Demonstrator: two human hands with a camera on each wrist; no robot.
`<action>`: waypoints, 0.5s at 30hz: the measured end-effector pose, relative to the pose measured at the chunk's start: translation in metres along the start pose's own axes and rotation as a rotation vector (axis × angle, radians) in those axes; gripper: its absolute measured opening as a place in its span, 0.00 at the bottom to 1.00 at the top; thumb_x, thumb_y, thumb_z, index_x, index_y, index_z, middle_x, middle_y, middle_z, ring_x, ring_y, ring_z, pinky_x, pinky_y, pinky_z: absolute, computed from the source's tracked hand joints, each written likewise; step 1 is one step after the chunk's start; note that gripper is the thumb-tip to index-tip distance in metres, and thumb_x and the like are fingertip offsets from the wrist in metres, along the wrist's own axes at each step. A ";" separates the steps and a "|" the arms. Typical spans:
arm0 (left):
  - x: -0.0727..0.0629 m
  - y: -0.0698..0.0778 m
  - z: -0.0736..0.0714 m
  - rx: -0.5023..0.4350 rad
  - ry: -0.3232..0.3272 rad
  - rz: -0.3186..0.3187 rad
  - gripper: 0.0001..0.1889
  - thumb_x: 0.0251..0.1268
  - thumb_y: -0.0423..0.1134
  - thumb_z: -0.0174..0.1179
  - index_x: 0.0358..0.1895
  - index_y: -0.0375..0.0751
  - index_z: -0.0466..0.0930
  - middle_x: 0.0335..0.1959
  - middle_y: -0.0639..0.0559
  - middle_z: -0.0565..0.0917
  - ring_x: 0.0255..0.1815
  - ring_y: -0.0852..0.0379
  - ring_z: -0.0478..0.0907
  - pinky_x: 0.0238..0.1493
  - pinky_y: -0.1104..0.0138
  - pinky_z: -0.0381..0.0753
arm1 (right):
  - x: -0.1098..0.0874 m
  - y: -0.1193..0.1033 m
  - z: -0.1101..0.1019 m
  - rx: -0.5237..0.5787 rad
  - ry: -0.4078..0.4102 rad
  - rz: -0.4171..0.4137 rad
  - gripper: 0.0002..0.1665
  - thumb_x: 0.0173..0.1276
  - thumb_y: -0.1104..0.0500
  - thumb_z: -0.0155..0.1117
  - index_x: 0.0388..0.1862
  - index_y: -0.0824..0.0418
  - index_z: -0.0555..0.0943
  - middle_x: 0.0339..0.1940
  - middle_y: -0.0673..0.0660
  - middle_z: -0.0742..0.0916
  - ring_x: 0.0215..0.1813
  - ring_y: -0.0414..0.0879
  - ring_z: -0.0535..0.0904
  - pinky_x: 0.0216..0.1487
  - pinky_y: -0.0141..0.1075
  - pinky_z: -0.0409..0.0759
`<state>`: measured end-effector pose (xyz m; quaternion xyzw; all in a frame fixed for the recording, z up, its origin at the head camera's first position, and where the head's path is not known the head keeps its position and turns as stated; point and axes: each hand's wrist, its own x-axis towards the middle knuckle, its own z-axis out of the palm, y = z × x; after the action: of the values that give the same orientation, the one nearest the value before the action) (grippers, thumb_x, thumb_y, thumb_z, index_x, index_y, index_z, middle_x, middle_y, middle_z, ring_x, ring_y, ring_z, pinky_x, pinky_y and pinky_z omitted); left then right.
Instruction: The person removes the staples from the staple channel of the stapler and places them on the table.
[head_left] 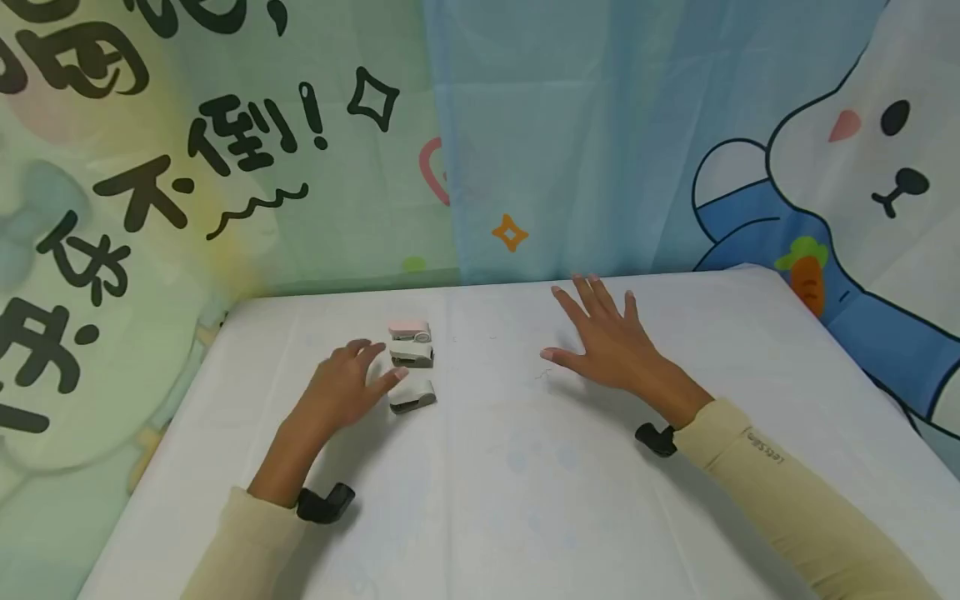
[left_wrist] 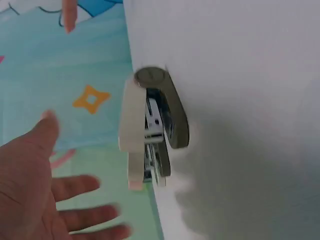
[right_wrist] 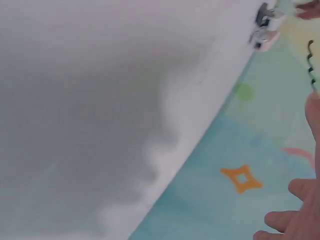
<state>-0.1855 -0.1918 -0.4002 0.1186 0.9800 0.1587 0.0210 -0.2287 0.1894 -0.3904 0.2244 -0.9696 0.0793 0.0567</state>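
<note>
Three small staplers lie in a column on the white tabletop: a pink one (head_left: 408, 329) at the back, a white and grey one (head_left: 412, 355) in the middle, and another white and grey one (head_left: 413, 393) nearest me. My left hand (head_left: 341, 387) hovers just left of them, fingers spread; in the head view its thumb overlaps the edge of the nearest stapler. The left wrist view shows a gap between that hand (left_wrist: 25, 192) and the near stapler (left_wrist: 133, 117). Over the table to the right, my right hand (head_left: 611, 346) is spread and holds nothing.
A white cloth covers the table (head_left: 510, 475). Behind its back edge hangs a printed curtain (head_left: 570, 150) in green and blue with cartoon figures. Each wrist carries a black camera mount, such as the left one (head_left: 326, 504).
</note>
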 end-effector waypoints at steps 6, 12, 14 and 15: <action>-0.001 0.005 0.015 -0.049 -0.123 0.066 0.33 0.58 0.48 0.70 0.63 0.31 0.73 0.57 0.34 0.76 0.58 0.39 0.73 0.56 0.51 0.73 | 0.003 -0.031 -0.010 -0.004 0.033 -0.105 0.50 0.68 0.31 0.53 0.79 0.56 0.52 0.79 0.63 0.51 0.78 0.58 0.39 0.68 0.65 0.38; 0.005 0.004 0.025 -0.059 -0.084 0.074 0.28 0.55 0.40 0.73 0.58 0.32 0.78 0.50 0.38 0.78 0.51 0.44 0.76 0.53 0.53 0.74 | 0.005 -0.049 -0.009 -0.003 0.061 -0.167 0.49 0.68 0.31 0.55 0.78 0.56 0.56 0.79 0.62 0.53 0.78 0.56 0.40 0.69 0.63 0.41; 0.007 0.004 0.027 -0.076 -0.085 0.079 0.25 0.55 0.39 0.73 0.55 0.32 0.79 0.47 0.41 0.80 0.47 0.48 0.77 0.50 0.55 0.75 | 0.006 -0.054 -0.008 0.010 0.071 -0.186 0.48 0.68 0.32 0.55 0.77 0.56 0.57 0.79 0.62 0.54 0.78 0.56 0.42 0.69 0.62 0.41; 0.008 0.005 0.028 -0.094 -0.089 0.080 0.23 0.56 0.38 0.72 0.54 0.31 0.80 0.46 0.42 0.80 0.45 0.49 0.77 0.48 0.56 0.76 | 0.006 -0.055 -0.008 0.017 0.073 -0.196 0.48 0.68 0.32 0.55 0.77 0.56 0.58 0.78 0.62 0.54 0.78 0.57 0.43 0.70 0.62 0.41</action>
<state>-0.1899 -0.1768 -0.4251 0.1634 0.9640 0.1997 0.0638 -0.2090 0.1390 -0.3750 0.3156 -0.9396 0.0898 0.0976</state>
